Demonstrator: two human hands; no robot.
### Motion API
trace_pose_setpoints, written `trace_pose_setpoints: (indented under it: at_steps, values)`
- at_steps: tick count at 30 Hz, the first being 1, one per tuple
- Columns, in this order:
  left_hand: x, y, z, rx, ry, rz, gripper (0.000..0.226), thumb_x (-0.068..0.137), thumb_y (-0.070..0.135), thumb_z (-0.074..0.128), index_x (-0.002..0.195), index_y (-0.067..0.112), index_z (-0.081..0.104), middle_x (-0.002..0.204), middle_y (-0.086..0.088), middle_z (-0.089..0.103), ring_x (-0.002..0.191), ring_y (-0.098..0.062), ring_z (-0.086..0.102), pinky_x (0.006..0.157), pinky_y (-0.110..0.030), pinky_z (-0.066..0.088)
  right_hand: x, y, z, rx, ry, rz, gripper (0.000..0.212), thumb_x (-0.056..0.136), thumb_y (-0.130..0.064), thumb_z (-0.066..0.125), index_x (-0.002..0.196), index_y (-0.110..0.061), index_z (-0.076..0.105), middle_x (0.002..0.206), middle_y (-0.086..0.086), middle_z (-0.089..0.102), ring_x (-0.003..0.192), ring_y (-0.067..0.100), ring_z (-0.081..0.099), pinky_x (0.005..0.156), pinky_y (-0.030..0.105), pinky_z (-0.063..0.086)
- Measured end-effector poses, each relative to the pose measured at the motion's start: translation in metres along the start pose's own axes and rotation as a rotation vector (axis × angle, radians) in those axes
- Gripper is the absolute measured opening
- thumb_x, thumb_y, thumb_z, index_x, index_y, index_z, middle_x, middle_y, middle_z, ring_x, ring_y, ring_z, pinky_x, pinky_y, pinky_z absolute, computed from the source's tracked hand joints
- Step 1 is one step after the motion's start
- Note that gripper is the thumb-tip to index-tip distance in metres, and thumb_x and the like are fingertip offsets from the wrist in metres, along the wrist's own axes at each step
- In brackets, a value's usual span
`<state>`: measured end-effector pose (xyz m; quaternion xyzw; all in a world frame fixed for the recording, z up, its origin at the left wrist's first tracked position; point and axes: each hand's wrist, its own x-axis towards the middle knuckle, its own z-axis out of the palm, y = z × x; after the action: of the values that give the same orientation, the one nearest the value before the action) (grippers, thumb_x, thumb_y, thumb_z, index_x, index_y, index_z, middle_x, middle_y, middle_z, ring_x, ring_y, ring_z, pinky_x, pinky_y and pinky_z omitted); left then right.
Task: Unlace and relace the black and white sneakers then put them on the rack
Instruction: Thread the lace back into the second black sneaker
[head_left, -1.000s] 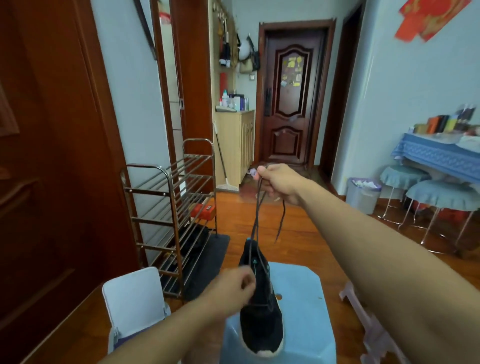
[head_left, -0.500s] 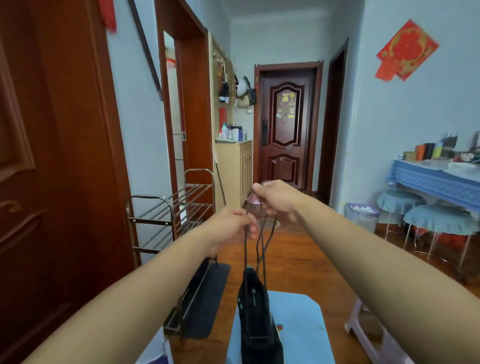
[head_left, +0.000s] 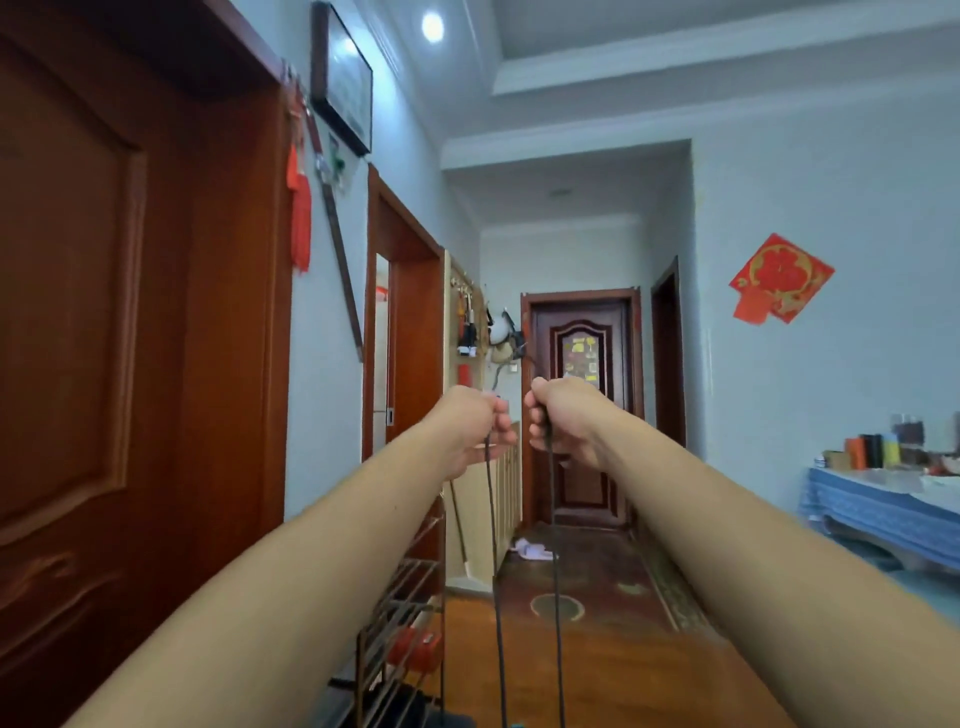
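Both arms stretch forward and up at chest height. My left hand (head_left: 475, 423) grips one strand of the black shoelace (head_left: 496, 571), and my right hand (head_left: 558, 418) grips the other strand. The two strands hang taut and nearly straight down from my fists to the bottom edge of the view. The sneaker is below the frame; only a tiny teal speck shows at the bottom edge. The metal shoe rack (head_left: 400, 613) stands low at the left, partly behind my left forearm.
A wooden door (head_left: 104, 364) fills the left side. A hallway with a cabinet (head_left: 506, 499) leads to a dark entry door (head_left: 582, 405). A blue-clothed table (head_left: 883, 514) with bottles stands at the right. A red item (head_left: 415, 649) lies on the rack.
Both hands have risen, pulling the lace ends higher, and the view has tilted up. The sneaker and blue stool have dropped out of sight. My left hand moved from the shoe to the lace.
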<state>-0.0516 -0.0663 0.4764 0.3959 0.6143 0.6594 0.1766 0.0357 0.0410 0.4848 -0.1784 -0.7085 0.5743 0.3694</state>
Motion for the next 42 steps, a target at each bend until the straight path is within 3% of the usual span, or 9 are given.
trace_pose_setpoints:
  at_steps: [11, 16, 21, 25, 28, 31, 37, 40, 42]
  values:
    - [-0.016, 0.071, -0.004, 0.037, 0.056, 0.255, 0.027, 0.106, 0.009, 0.037, 0.115, 0.004, 0.062, 0.073, -0.003, 0.059, 0.069, -0.019, 0.060, 0.092, -0.046, 0.057, -0.015, -0.057, 0.002, -0.056, 0.032, -0.344, 0.028, 0.103, -0.015, 0.032, 0.091, -0.011, 0.057, 0.059, 0.000, 0.046, 0.051, 0.015, 0.044, 0.054, 0.029, 0.042]
    - [-0.022, 0.082, -0.005, 0.038, 0.074, 0.324, 0.029, 0.107, 0.008, 0.035, 0.117, -0.001, 0.060, 0.073, -0.005, 0.057, 0.056, -0.014, 0.053, 0.057, -0.028, 0.048, -0.021, -0.067, 0.004, -0.009, 0.002, -0.427, 0.028, 0.104, -0.013, 0.031, 0.093, -0.011, 0.057, 0.054, -0.003, 0.036, 0.048, 0.013, 0.031, 0.049, 0.026, 0.035]
    - [-0.027, 0.079, -0.009, 0.126, 0.031, 0.389, 0.029, 0.107, 0.014, 0.036, 0.106, 0.005, 0.064, 0.065, -0.002, 0.052, 0.047, -0.012, 0.037, 0.046, -0.026, 0.029, -0.026, -0.064, 0.007, -0.036, 0.012, -0.420, 0.032, 0.104, -0.024, 0.033, 0.089, -0.012, 0.058, 0.052, -0.004, 0.035, 0.043, 0.013, 0.028, 0.045, 0.026, 0.030]
    - [-0.015, 0.049, -0.021, 0.616, 0.091, 0.309, 0.023, 0.103, 0.022, 0.049, 0.099, 0.009, 0.069, 0.073, 0.000, 0.057, 0.058, -0.014, 0.050, 0.044, -0.023, 0.039, -0.013, -0.021, -0.004, -0.574, 0.181, -0.281, 0.041, 0.102, -0.037, 0.043, 0.077, -0.016, 0.067, 0.067, 0.002, 0.062, 0.057, 0.016, 0.058, 0.055, 0.028, 0.049]
    - [-0.018, -0.028, -0.036, 1.240, -0.056, -0.001, 0.025, 0.100, 0.017, 0.055, 0.117, 0.003, 0.067, 0.086, -0.004, 0.059, 0.070, -0.017, 0.054, 0.056, -0.024, 0.045, -0.017, 0.068, -0.020, -1.179, 0.024, 0.027, 0.025, 0.099, -0.018, 0.052, 0.111, -0.003, 0.068, 0.107, 0.016, 0.067, 0.099, 0.033, 0.065, 0.081, 0.038, 0.051]
    - [-0.031, -0.147, -0.050, 1.555, -0.276, -0.261, 0.011, 0.095, 0.009, 0.055, 0.100, 0.009, 0.065, 0.100, -0.009, 0.064, 0.086, -0.025, 0.060, 0.085, -0.037, 0.057, -0.047, 0.173, -0.033, -1.536, -0.116, 0.196, 0.028, 0.096, -0.013, 0.051, 0.119, -0.005, 0.064, 0.116, 0.016, 0.064, 0.104, 0.035, 0.063, 0.084, 0.039, 0.051]
    - [-0.088, -0.385, -0.011, 0.812, -0.189, -0.380, 0.034, 0.109, 0.030, 0.038, 0.084, 0.010, 0.051, 0.078, -0.005, 0.052, 0.073, -0.027, 0.052, 0.067, -0.040, 0.043, -0.103, 0.378, -0.050, -1.024, -0.175, 0.414, 0.035, 0.106, -0.034, 0.042, 0.103, -0.011, 0.068, 0.104, 0.013, 0.071, 0.093, 0.034, 0.066, 0.077, 0.040, 0.052]
    - [-0.113, -0.441, 0.028, 0.506, -0.112, -0.478, 0.033, 0.109, 0.029, 0.037, 0.083, 0.012, 0.046, 0.066, -0.007, 0.049, 0.058, -0.022, 0.054, 0.059, -0.035, 0.052, -0.125, 0.435, -0.046, -0.757, -0.120, 0.463, 0.037, 0.106, -0.030, 0.043, 0.105, -0.008, 0.072, 0.100, 0.010, 0.074, 0.099, 0.028, 0.068, 0.078, 0.035, 0.047]
    - [-0.119, -0.450, 0.047, 0.340, -0.021, -0.566, 0.031, 0.110, 0.028, 0.035, 0.088, 0.013, 0.050, 0.055, -0.005, 0.050, 0.038, -0.011, 0.048, 0.039, -0.022, 0.038, -0.136, 0.454, -0.038, -0.642, -0.094, 0.479, 0.035, 0.107, -0.030, 0.043, 0.109, -0.012, 0.073, 0.103, 0.004, 0.075, 0.104, 0.022, 0.067, 0.085, 0.032, 0.047]
